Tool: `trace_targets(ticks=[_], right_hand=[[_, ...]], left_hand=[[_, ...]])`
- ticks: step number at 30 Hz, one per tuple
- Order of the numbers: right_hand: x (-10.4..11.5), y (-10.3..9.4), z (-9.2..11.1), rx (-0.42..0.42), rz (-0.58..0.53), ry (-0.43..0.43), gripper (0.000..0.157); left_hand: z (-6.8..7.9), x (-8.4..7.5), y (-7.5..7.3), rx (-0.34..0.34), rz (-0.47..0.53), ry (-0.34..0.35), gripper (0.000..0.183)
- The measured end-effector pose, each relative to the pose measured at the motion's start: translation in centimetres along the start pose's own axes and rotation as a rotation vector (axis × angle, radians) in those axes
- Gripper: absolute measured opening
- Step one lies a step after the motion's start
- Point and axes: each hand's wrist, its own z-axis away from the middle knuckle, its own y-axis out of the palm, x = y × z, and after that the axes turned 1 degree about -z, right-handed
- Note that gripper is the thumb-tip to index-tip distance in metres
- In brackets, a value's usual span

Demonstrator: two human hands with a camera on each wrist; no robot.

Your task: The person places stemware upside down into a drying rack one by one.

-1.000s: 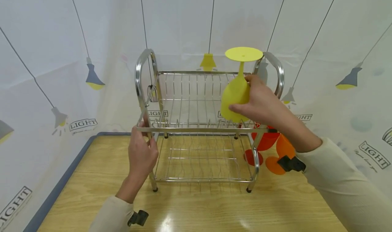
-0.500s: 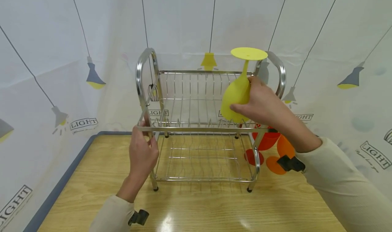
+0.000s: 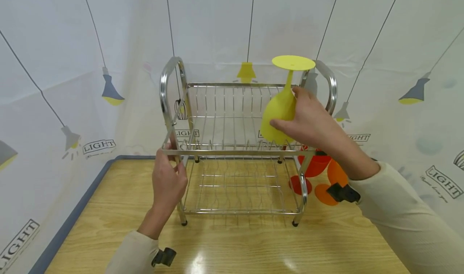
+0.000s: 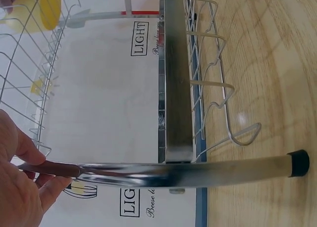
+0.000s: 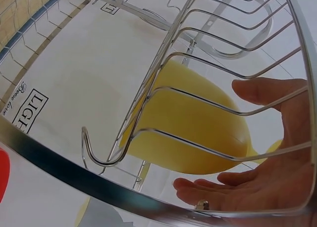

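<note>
A: State the position of the workpiece.
B: The yellow plastic-looking stemmed goblet is inverted, foot up, in the upper tier of the two-tier chrome wire dish rack, near that tier's front right corner.
A: State of the right hand?
B: It grips the goblet's bowl, thumb on the near side, other fingers round the far side.
A: Left hand?
B: Its thumb and fingers clasp the chrome tubular upright at the upper tier's front left corner.
A: List obstructions.
B: The bent metal wires cross in front of the bowl in the right wrist view. In the head view, low wire prongs line the upper tier's front edge, beside the goblet's mouth.
A: Adjacent items?
B: A red stemmed goblet and an orange stemmed goblet are on the wood-grain bench, by the rack's right edge. The right forearm and a black clip partly cover the orange one.
</note>
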Motion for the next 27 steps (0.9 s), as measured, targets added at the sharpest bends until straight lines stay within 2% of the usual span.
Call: trace_targets(ticks=[6, 18, 27], right_hand=[[0.3, -0.3, 0.5, -0.062, -0.036, -0.017, 0.081], [0.4, -1.4, 2.7, -0.105, -0.04, -0.004, 0.088], [0.2, -1.9, 5.1, -0.153, -0.05, 0.019, 0.089]], left_hand=[[0.0, 0.1, 0.0, -0.002, 0.004, -0.003, 0.043], [0.0, 0.1, 0.0, 0.011, 0.021, -0.022, 0.047], [0.1, 0.2, 0.1, 0.005, 0.019, -0.006, 0.046]])
